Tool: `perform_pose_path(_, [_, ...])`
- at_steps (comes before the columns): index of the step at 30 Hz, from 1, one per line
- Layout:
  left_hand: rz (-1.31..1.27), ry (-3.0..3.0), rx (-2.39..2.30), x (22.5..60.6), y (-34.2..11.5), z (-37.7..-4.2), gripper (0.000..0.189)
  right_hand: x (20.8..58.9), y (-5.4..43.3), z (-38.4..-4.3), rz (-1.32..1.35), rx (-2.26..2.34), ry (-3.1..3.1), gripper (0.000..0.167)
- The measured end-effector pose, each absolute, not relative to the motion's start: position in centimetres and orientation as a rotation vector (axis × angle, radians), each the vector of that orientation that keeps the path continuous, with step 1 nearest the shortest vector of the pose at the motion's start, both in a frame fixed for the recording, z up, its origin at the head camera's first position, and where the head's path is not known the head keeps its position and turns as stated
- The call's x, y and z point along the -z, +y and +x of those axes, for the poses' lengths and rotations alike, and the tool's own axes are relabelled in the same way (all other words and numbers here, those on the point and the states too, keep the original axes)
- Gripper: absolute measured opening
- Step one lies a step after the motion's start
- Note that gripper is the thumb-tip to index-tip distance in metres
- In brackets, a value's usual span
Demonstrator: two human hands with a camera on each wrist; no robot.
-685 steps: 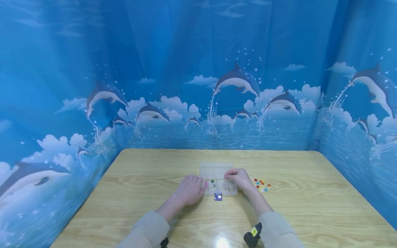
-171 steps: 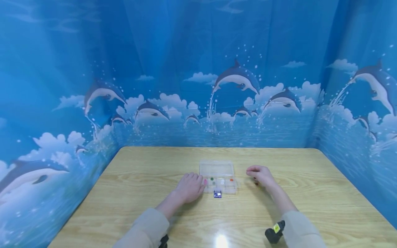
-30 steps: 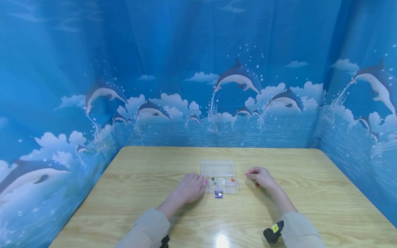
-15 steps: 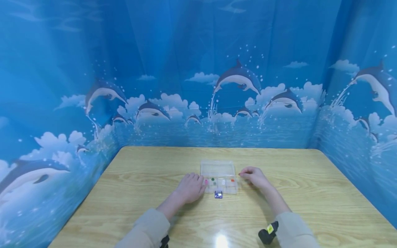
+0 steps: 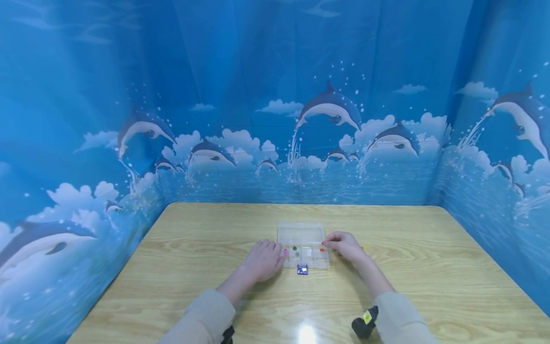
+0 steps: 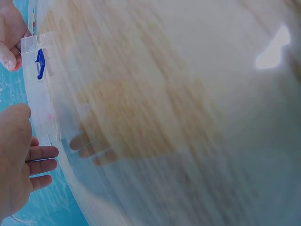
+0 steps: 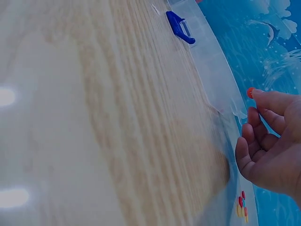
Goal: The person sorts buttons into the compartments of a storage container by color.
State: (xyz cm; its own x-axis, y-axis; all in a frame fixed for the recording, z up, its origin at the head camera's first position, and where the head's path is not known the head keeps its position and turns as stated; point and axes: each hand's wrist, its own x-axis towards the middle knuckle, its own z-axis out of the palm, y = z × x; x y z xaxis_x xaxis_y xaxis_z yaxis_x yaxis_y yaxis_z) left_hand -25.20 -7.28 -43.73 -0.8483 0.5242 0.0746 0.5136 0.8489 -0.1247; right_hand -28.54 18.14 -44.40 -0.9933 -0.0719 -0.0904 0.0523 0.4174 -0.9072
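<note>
A clear plastic compartment box with a blue latch lies lidded-back on the table. My left hand rests at its left end; in the left wrist view several fingers extend fairly straight, near the box's edge. Between thumb and index finger, my right hand pinches a small red-orange button, just over the box's far right corner. Inside the box are a pink button, green buttons, a white one and an orange-red one.
Beyond my right hand lie several loose buttons, red, yellow and blue, mostly hidden from the head view. The box's clear lid lies folded back on the far side. A dolphin-print curtain surrounds the wooden table.
Over the last second my right hand has moved left from the loose buttons to the box, carrying the red-orange button. Compared with much earlier, white and orange-red buttons are now inside. Left hand stays.
</note>
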Motion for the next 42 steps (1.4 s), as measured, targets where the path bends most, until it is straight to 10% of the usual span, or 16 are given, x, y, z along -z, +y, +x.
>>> perform_pose_path(42, [-0.83, -2.895, -0.224, 43.7, -7.2, -25.1, 0.034, 44.4, 24.1, -27.9, 0.074, 1.654, 2.651, 0.028])
